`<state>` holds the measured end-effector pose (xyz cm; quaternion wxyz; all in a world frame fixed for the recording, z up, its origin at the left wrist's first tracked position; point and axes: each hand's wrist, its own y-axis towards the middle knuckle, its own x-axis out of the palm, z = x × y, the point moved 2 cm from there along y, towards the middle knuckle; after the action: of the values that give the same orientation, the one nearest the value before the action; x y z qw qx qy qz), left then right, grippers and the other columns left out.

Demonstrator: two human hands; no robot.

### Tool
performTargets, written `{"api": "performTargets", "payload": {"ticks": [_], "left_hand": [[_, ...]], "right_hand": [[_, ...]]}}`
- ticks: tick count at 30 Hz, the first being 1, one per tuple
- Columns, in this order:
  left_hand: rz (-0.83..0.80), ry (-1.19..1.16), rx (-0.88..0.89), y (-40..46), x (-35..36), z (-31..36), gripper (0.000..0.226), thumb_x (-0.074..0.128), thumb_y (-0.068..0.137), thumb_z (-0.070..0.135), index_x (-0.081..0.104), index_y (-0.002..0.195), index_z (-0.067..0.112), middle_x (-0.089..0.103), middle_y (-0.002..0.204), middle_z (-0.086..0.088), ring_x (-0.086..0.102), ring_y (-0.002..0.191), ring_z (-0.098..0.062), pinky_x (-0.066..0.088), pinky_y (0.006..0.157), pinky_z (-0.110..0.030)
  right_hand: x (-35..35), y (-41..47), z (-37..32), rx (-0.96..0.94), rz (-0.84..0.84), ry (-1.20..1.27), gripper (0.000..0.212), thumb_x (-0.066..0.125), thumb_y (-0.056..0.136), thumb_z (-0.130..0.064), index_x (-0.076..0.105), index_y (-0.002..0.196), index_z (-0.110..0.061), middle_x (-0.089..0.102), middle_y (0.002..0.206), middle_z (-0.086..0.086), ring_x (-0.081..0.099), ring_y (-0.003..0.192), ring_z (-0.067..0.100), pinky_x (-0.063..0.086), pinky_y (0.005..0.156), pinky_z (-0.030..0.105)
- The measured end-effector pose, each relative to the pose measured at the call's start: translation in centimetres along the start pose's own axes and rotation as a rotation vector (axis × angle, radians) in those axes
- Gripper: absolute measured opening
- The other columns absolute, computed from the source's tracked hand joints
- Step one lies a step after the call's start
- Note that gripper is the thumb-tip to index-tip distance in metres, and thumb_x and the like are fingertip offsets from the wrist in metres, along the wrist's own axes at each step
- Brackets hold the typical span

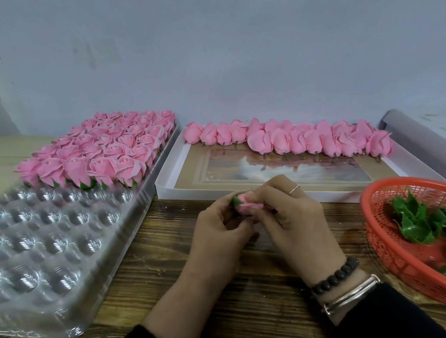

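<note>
A pink rose head (248,207) with a green calyx at its left end lies sideways between both hands, above the wooden table (170,254). My left hand (219,236) grips it from below and the left, fingers curled round the calyx end. My right hand (293,214) pinches the petal end from the right; it wears a thin ring, and a bead bracelet and bangles sit on the wrist. Much of the rose is hidden by my fingers.
A clear plastic blister tray (43,252) lies at left, its far rows filled with several pink roses (101,149). A white box lid (218,189) behind my hands holds a row of roses without calyxes (294,138). A red mesh basket (384,235) of green calyxes (420,221) stands at right.
</note>
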<state>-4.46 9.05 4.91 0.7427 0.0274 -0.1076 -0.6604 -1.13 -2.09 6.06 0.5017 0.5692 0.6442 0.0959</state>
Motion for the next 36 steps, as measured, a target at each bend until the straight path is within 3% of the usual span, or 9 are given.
{"api": "performTargets", "payload": {"ticks": [6,10,14,17,19,23,27,32,36], "left_hand": [[-0.01,0.198,0.057,0.1,-0.3,0.1,0.046,0.05,0.078,-0.021,0.062,0.098,0.018,0.07,0.094,-0.007,0.066,0.088,-0.015,0.053,0.081,-0.027],[0.038,0.434,0.087,0.3,-0.8,0.0,0.04,0.064,0.074,-0.006,0.059,0.099,0.025,0.067,0.088,-0.001,0.063,0.081,-0.019,0.053,0.073,-0.03],[0.099,0.533,0.061,0.4,-1.0,-0.1,0.044,0.072,0.068,0.003,0.056,0.105,0.022,0.062,0.099,-0.004,0.061,0.089,-0.019,0.052,0.077,-0.033],[0.12,0.564,0.035,0.5,-1.3,0.1,0.038,0.072,0.069,0.004,0.054,0.095,0.025,0.061,0.089,-0.004,0.059,0.078,-0.013,0.047,0.065,-0.019],[0.079,0.586,0.045,0.4,-1.2,0.2,0.026,0.07,0.071,0.003,0.055,0.084,0.021,0.062,0.077,-0.001,0.057,0.069,-0.012,0.044,0.059,-0.018],[-0.006,0.57,0.037,0.1,-0.8,0.3,0.006,0.062,0.08,0.005,0.062,0.086,0.003,0.066,0.078,-0.011,0.061,0.078,-0.026,0.05,0.07,-0.038],[-0.035,0.545,0.04,-0.3,-0.4,0.7,0.026,0.058,0.083,0.002,0.063,0.074,0.026,0.066,0.069,0.007,0.062,0.07,0.0,0.045,0.057,-0.009],[-0.095,0.523,-0.001,-0.4,-0.5,0.7,0.038,0.057,0.084,-0.001,0.057,0.059,0.028,0.063,0.058,0.02,0.059,0.06,0.007,0.043,0.052,-0.007],[-0.099,0.279,-0.024,-0.3,-0.3,1.0,0.022,0.059,0.086,0.007,0.064,0.066,0.012,0.067,0.063,-0.004,0.063,0.057,-0.012,0.052,0.054,-0.022]], "right_hand": [[-0.1,-0.1,0.5,0.022,0.01,0.04,0.006,0.069,0.079,-0.005,0.07,0.085,-0.007,0.059,0.085,0.003,0.055,0.076,0.007,0.046,0.069,0.016],[0.0,-0.1,0.3,0.027,-0.007,0.101,0.01,0.072,0.078,-0.003,0.07,0.087,-0.008,0.059,0.085,0.003,0.058,0.076,0.01,0.048,0.069,0.022],[0.1,-0.2,-0.7,-0.024,-0.066,0.145,0.012,0.064,0.08,-0.005,0.069,0.09,-0.01,0.06,0.091,0.0,0.061,0.084,0.011,0.05,0.074,0.027],[0.2,-0.3,-1.4,-0.068,-0.11,0.192,0.01,0.06,0.082,-0.006,0.068,0.088,-0.009,0.061,0.092,0.001,0.061,0.087,0.011,0.051,0.075,0.03],[0.1,-0.2,-1.6,-0.075,-0.128,0.213,0.009,0.06,0.083,-0.006,0.068,0.085,-0.007,0.06,0.09,0.002,0.061,0.083,0.012,0.051,0.072,0.032],[0.2,-0.2,-1.8,-0.055,-0.179,0.21,0.007,0.058,0.083,-0.008,0.064,0.083,-0.007,0.056,0.087,0.001,0.06,0.077,0.017,0.052,0.066,0.036],[0.1,-0.3,-2.0,-0.097,-0.199,0.158,0.006,0.055,0.082,-0.007,0.061,0.081,-0.008,0.053,0.086,-0.001,0.055,0.072,0.014,0.049,0.062,0.03],[-0.2,-0.2,-2.4,-0.133,-0.18,0.155,0.014,0.048,0.077,-0.013,0.06,0.077,-0.005,0.05,0.09,0.001,0.052,0.071,0.014,0.047,0.06,0.027],[-0.3,-0.1,-2.5,-0.109,-0.07,0.183,0.028,0.049,0.086,-0.025,0.054,0.112,-0.018,0.049,0.106,-0.002,0.052,0.075,0.004,0.046,0.065,0.013]]}}
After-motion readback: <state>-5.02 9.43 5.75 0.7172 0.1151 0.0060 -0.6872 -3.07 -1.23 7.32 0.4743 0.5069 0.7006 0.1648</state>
